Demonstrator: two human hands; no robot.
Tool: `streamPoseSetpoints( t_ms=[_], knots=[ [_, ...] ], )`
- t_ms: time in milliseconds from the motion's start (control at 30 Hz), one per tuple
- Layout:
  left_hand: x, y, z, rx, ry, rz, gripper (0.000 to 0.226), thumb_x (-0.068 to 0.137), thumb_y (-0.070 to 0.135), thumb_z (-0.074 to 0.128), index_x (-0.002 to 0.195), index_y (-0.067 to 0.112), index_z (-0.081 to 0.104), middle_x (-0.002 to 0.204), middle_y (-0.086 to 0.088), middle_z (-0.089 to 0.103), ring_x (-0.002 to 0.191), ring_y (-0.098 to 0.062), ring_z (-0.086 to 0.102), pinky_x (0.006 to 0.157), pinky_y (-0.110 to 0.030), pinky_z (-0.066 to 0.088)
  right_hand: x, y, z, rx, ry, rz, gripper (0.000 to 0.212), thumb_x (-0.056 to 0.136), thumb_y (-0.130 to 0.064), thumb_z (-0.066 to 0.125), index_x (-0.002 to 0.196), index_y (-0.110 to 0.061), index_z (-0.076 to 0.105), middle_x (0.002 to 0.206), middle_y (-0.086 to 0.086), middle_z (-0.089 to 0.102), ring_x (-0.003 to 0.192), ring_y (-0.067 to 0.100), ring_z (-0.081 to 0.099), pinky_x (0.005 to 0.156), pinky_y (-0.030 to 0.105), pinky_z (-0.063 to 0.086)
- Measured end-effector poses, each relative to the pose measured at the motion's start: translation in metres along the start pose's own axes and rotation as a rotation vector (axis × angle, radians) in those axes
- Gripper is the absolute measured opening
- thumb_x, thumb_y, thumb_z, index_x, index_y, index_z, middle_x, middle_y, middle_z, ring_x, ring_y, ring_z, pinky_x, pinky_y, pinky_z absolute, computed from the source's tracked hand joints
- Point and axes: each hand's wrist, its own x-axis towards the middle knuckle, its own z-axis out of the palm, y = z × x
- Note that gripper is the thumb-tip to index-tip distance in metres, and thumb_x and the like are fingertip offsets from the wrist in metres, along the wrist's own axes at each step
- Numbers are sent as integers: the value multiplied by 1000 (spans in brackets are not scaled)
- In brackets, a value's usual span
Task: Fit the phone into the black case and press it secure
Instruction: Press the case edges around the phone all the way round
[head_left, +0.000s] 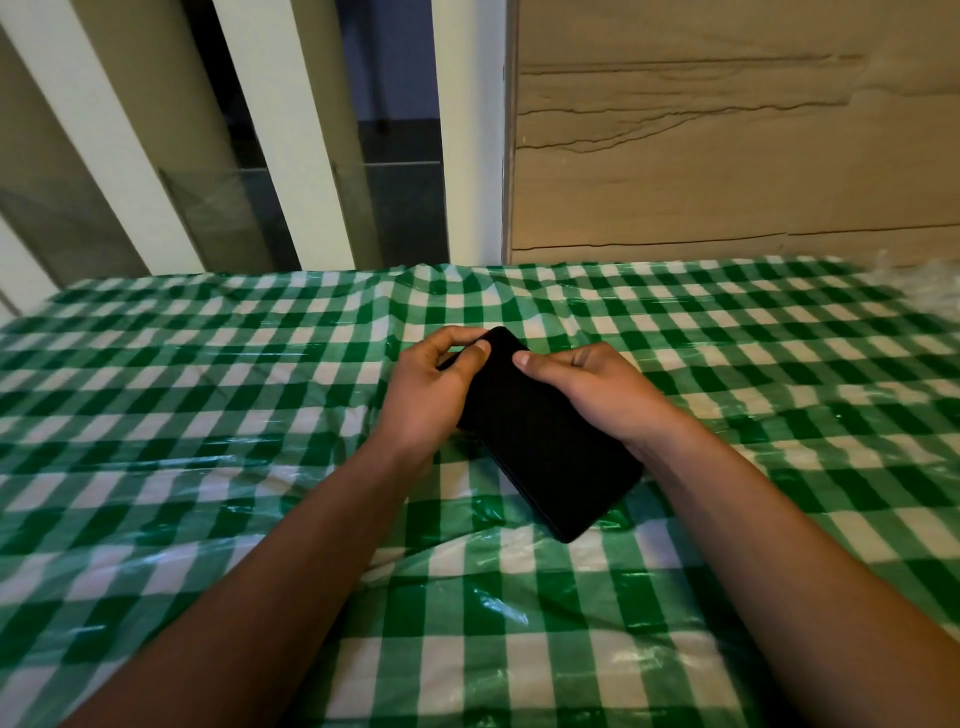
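Observation:
A black phone (550, 441) with its dark screen facing up is held at a slant above the middle of the table, its near corner low over the cloth. A black case edge shows along its lower left side; where case ends and phone begins I cannot tell. My left hand (434, 395) grips the far left corner, thumb on the top face and fingers curled around the end. My right hand (592, 389) holds the right long edge, thumb pressing the face near the far end.
A green and white checked plastic cloth (260, 467) covers the table, wrinkled and glossy. Behind it rise white vertical slats (291, 130) with glass on the left and a pale wood-grain panel (727, 130) on the right.

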Motion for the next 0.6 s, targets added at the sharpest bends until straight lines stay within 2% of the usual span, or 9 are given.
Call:
streamPoseSetpoints(
  t_ms=[100, 200, 400, 600],
  knots=[
    [-1, 0, 0, 36, -48, -15, 12, 89, 34, 64, 90, 29, 75, 83, -1, 75, 70, -10, 67, 55, -26, 53, -2, -1, 0, 5, -7, -17, 31, 82, -45, 67, 63, -23, 77, 57, -1, 72, 55, 12, 69, 50, 20, 48],
    [-3, -1, 1, 31, -78, -21, 14, 87, 33, 67, 93, 25, 77, 88, -3, 78, 79, -17, 72, 64, -32, 57, -3, 1, -1, 10, -18, -14, 28, 82, -46, 67, 71, -22, 79, 65, 1, 75, 61, 15, 72, 56, 24, 51],
    [-2, -1, -1, -80, -3, -2, 11, 87, 26, 69, 95, 26, 77, 89, 7, 79, 82, -10, 74, 64, -21, 56, -3, 1, -2, 35, -59, 43, 37, 77, -54, 68, 81, -19, 79, 76, 7, 78, 71, 22, 75, 62, 29, 56],
    [0, 1, -7, -65, 13, -51, 15, 87, 30, 68, 99, 24, 76, 91, 1, 79, 84, -16, 74, 65, -30, 60, -5, 2, -5, 1, -53, -5, 40, 81, -46, 69, 83, -6, 75, 71, 10, 76, 65, 21, 73, 57, 28, 56]
  ],
)
